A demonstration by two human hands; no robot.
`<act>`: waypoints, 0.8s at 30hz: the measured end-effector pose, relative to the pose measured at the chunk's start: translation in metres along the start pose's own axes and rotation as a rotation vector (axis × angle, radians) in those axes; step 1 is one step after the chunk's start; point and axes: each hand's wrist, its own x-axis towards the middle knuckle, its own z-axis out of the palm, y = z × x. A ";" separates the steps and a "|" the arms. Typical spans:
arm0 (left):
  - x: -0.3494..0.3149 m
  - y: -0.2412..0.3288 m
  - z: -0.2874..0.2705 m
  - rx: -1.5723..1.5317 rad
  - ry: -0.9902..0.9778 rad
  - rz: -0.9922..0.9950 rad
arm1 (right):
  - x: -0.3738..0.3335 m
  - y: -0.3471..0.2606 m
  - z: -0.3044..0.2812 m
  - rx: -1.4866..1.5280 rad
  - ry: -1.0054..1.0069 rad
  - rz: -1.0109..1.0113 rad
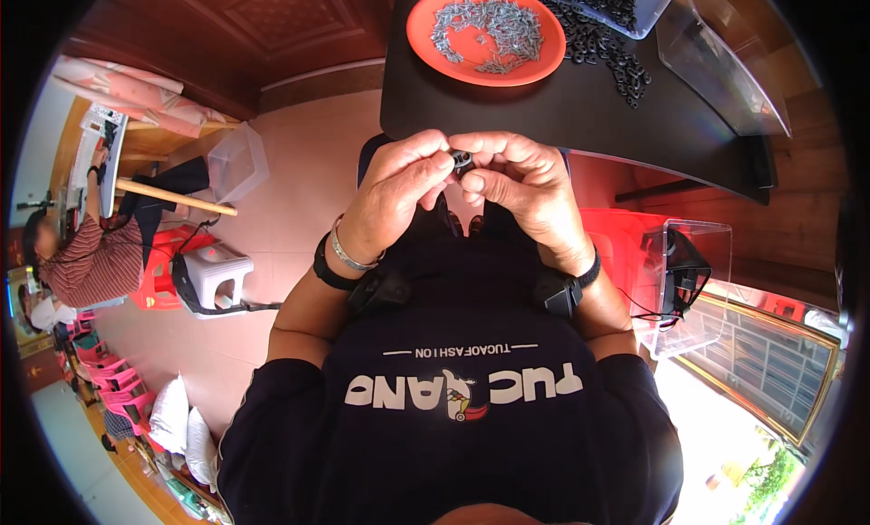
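Note:
In front of my chest, both hands meet at a small black ring-like plastic part [462, 161]. My left hand [399, 192] pinches it from the left between thumb and fingers. From the other side, the thumb and forefinger of my right hand [528, 185] close on it, and the fingertips partly cover it. Beyond my hands, an orange-red plate [422, 45] on the black table [507, 113] carries many small silver screws [512, 31]. To the right of the plate lies a loose heap of small black parts [616, 58].
A clear bin [648, 13] of black parts stands at the table's far right, beside a clear plastic panel [720, 67]. On my right is another clear box [693, 289] with a black device. At left are stools [217, 271], a clear tub [237, 163] and a seated person [100, 262].

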 end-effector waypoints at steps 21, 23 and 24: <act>0.046 0.048 -0.008 0.075 -0.035 0.048 | 0.038 -0.026 -0.007 -0.312 0.080 -0.389; 0.049 0.046 -0.010 0.056 -0.040 0.027 | 0.039 -0.029 -0.009 -0.319 0.088 -0.301; 0.051 0.040 -0.012 -0.017 -0.053 0.004 | 0.039 -0.030 -0.009 -0.321 0.074 -0.296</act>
